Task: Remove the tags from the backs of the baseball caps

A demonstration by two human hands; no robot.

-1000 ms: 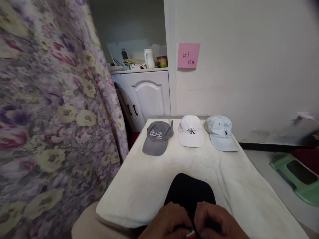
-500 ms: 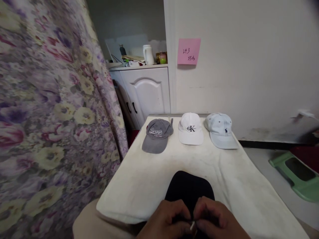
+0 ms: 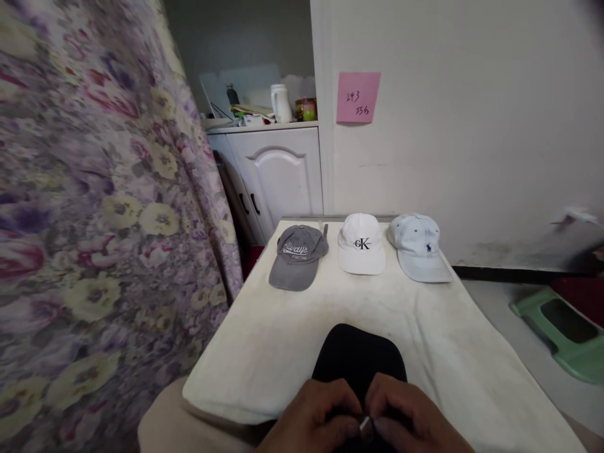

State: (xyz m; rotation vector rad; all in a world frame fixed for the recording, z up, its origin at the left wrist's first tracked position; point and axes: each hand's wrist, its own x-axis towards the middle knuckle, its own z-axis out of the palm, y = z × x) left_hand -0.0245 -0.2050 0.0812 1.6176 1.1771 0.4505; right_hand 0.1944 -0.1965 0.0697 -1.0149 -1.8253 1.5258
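Black cap in both hands, brim pointing away, long axis front-to-back

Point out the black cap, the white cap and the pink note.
Black cap [image 3: 356, 355]: head view, on its brim.
White cap [image 3: 361, 263]: head view, on its brim.
Pink note [image 3: 357, 85]: head view, upper part.

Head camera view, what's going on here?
A person's left hand and right hand are close together over a black cap. The left fingers pinch a small shiny piece; the right fingers are right at it, but their exact grip is unclear. Farther back on the cloth-covered table, a gray cap, a white cap and a light blue cap sit in a row, untouched.
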